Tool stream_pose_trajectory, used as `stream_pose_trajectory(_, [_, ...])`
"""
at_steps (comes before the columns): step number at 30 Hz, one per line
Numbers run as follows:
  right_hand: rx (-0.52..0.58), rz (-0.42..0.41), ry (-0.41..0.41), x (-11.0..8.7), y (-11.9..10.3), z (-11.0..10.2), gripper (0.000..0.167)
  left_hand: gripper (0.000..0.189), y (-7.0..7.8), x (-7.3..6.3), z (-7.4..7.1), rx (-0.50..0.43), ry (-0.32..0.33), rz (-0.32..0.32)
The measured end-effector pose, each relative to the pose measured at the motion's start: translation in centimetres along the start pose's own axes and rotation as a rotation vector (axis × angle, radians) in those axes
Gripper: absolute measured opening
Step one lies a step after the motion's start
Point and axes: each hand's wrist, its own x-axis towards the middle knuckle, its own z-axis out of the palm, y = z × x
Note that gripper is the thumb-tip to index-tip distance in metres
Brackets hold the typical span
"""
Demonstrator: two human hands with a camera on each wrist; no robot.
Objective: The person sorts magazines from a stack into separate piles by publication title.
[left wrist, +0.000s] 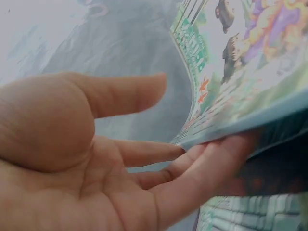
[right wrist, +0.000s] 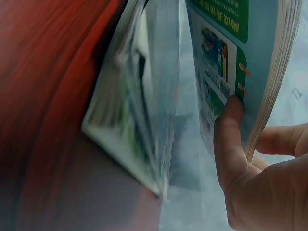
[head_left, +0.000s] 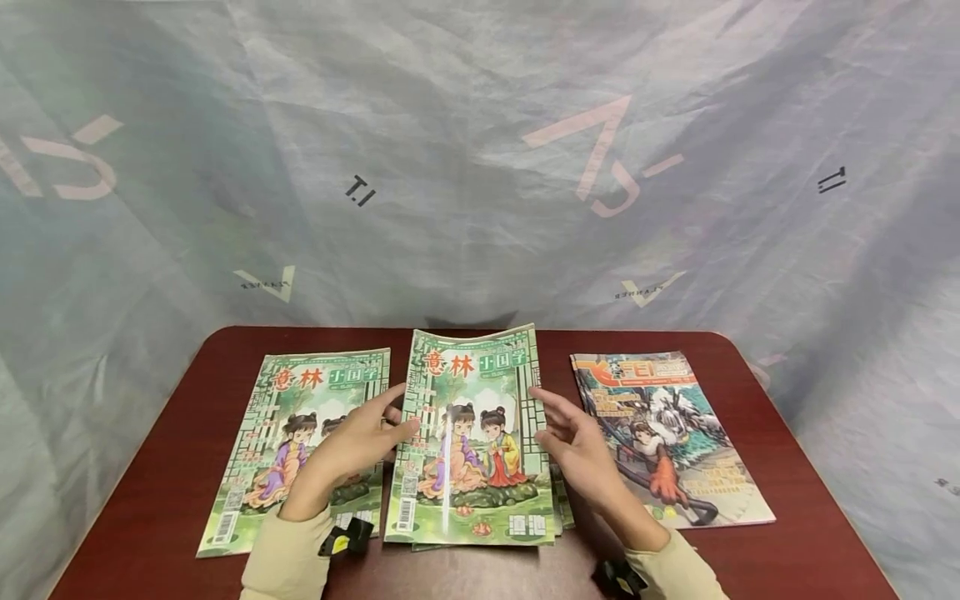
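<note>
A green magazine (head_left: 480, 433) with two cartoon figures on its cover is held up between both hands, its top curved. At its left edge, my left hand (head_left: 367, 437) supports it from below with outstretched fingers; in the left wrist view the thumb (left wrist: 130, 94) stands apart from the cover. My right hand (head_left: 585, 454) grips the opposite edge. The right wrist view shows one finger (right wrist: 231, 134) on the pale-blue back cover (right wrist: 260, 82), with other digits partly hidden beyond the page edges. Below lie more magazines (right wrist: 120, 125), mostly hidden.
To the left lies another magazine with the same green cover (head_left: 247, 467), partly behind my left forearm. On the right is a small stack of magazines with a fantasy-art cover (head_left: 675, 442). All rest on a dark red table (head_left: 795, 500), backed by a grey printed curtain (head_left: 465, 167).
</note>
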Motion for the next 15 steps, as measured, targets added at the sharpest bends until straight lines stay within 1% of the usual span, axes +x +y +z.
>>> stream_pose_trajectory(3, [0.013, -0.003, -0.002, 0.3, -0.5, 1.1, 0.067, 0.08, -0.1, -0.7, -1.0, 0.004, -0.004, -0.009])
stream_pose_trajectory(9, [0.017, -0.024, -0.006, 0.6, -1.1, 2.9, 0.068, 0.084, -0.1, -1.8, -3.0, 0.023, -0.021, -0.001])
stream_pose_trajectory(11, [0.024, -0.03, -0.013, 0.7, -1.3, 3.5, 0.067, 0.085, -0.1, -2.1, -3.7, 0.038, -0.03, 0.003])
stream_pose_trajectory(13, [0.025, -0.035, -0.016, 0.9, -1.6, 4.1, 0.067, 0.087, -0.2, -2.4, -4.3, 0.035, -0.045, 0.003])
stream_pose_trajectory(15, [0.033, -0.039, -0.017, 1.0, -2.0, 4.8, 0.067, 0.087, -0.4, -2.6, -5.0, 0.049, -0.045, 0.002])
